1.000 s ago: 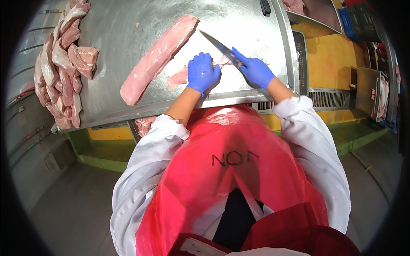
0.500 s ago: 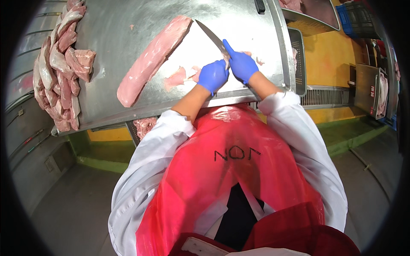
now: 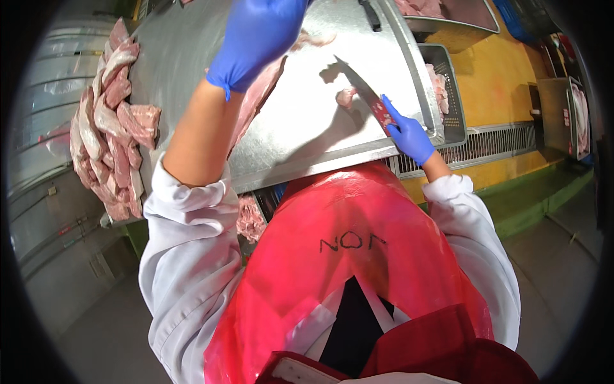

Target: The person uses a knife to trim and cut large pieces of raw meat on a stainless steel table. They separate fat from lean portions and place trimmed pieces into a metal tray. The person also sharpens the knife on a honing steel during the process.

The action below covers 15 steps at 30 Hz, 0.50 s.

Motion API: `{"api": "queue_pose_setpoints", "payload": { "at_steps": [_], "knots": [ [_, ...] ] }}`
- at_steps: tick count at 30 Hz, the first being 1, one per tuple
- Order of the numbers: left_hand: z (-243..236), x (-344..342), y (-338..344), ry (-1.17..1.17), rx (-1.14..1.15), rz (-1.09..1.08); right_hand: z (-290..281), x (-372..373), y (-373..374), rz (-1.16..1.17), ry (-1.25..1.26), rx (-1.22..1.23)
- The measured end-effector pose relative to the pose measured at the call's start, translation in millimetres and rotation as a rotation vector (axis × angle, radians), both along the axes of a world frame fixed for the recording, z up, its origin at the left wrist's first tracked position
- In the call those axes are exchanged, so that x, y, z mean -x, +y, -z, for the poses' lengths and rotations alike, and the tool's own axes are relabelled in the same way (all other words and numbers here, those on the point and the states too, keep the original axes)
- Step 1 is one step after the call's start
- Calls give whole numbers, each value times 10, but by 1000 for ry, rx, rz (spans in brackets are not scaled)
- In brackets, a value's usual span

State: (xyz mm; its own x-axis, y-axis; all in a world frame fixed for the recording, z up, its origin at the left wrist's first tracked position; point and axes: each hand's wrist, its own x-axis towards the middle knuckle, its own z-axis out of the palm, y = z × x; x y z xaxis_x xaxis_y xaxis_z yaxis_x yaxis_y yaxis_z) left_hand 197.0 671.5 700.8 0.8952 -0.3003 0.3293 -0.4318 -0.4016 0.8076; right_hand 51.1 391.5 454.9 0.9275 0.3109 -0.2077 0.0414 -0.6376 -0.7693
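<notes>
My right hand (image 3: 410, 136), in a blue glove, is closed around the handle of a long knife (image 3: 366, 91) near the table's right front corner. The blade slants to the far left over the table, and a small meat scrap (image 3: 345, 97) is beside its edge. High above the table is my left hand (image 3: 263, 41), gloved too, its fingers cut off by the upper edge of the picture, so what they hold cannot be made out. Under that hand and forearm a long pork loin (image 3: 259, 96) lies partly hidden. Thin meat trimmings (image 3: 313, 40) appear just right of the left hand.
A heap of meat strips (image 3: 115, 128) lies at the table's left end. A dark-handled tool (image 3: 371, 16) rests at the far edge. Right of the metal table (image 3: 307, 157) are a grey crate (image 3: 457, 105) with meat and a metal bin (image 3: 451, 29). More meat (image 3: 249, 219) sits below the front edge.
My hands have parted: the left rose to the far left over the loin, while the right drew back to the right with the knife. The trimmings beside the loin have shifted or become hidden.
</notes>
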Motion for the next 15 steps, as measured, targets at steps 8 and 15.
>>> {"api": "queue_pose_setpoints", "payload": {
  "at_steps": [8,15],
  "knots": [
    [496,-662,-1543,-329,468,482,-16,816,-950,691,-72,-326],
    [2716,131,-924,286,-855,178,177,1591,-1487,1033,-44,-330]
  ]
}}
